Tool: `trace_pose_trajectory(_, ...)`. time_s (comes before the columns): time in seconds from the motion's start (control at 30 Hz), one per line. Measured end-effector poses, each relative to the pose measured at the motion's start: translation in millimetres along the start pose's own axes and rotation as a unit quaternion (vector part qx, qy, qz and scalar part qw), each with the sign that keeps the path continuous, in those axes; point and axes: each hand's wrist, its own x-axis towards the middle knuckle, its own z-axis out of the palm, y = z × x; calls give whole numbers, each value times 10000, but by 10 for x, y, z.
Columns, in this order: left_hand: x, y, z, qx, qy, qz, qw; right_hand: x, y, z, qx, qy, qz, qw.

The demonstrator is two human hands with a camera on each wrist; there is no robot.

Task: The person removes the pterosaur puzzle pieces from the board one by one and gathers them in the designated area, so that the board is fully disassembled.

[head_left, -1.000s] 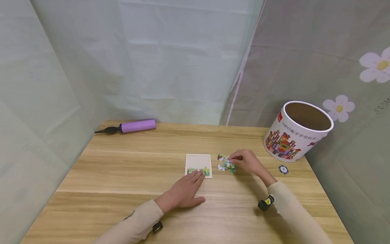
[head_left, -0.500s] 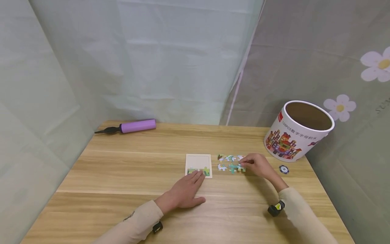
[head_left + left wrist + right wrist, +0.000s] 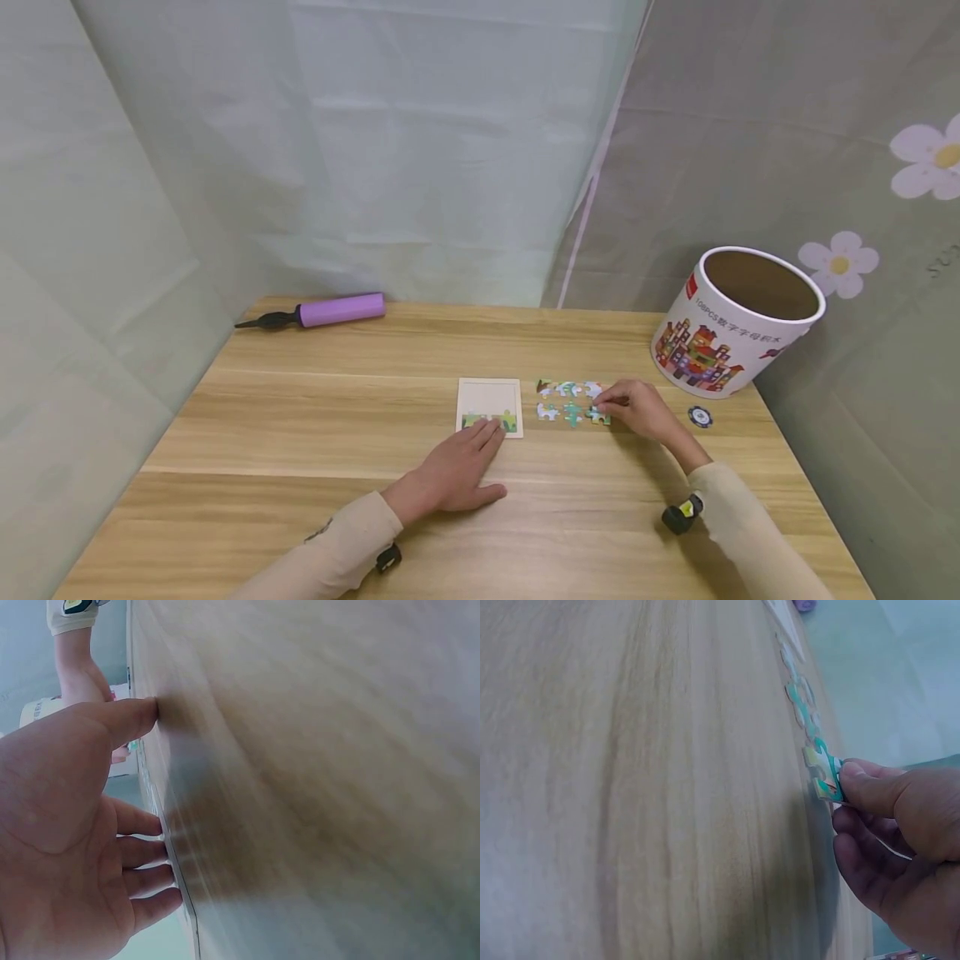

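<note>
A small white puzzle tray (image 3: 489, 392) lies mid-table with a couple of green pieces fitted along its near edge. My left hand (image 3: 457, 471) lies flat on the table, fingertips touching the tray's near edge; in the left wrist view the left hand (image 3: 71, 840) is spread against the wood. Several loose puzzle pieces (image 3: 570, 400) lie in two rows to the right of the tray. My right hand (image 3: 637, 408) pinches the rightmost piece (image 3: 597, 414) of the near row; in the right wrist view thumb and fingers hold that teal piece (image 3: 829, 780) at the table.
A tall white printed tub (image 3: 731, 321) stands open at the back right, with a small dark round disc (image 3: 699, 416) beside it on the wooden table (image 3: 300, 433). A purple hand pump (image 3: 330, 310) lies at the back left. Fabric curtains close in the table.
My right hand has moved right from the heap of pieces, and the pieces now lie spread in two rows. The left hand has stayed still.
</note>
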Motion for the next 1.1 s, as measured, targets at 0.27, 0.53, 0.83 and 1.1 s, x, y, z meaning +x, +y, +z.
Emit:
trace_pose_trajectory(0.27,5,0,-2,-3,-13,-34,10000,24,18,23,-53,-35,-120,9999)
trace_pose_trajectory(0.53,7,-4,-11,-22,-50,-102,9999,93,-92,-29,-33,106,-159,9998)
trace_pose_trajectory(0.83,17,44,-30,-239,-140,-250,9993,269,-407,68,249,-195,-275,9991)
trace_pose_trajectory(1.1,41,107,-11,-385,-133,-224,9989,467,-674,279,463,-376,-757,9953)
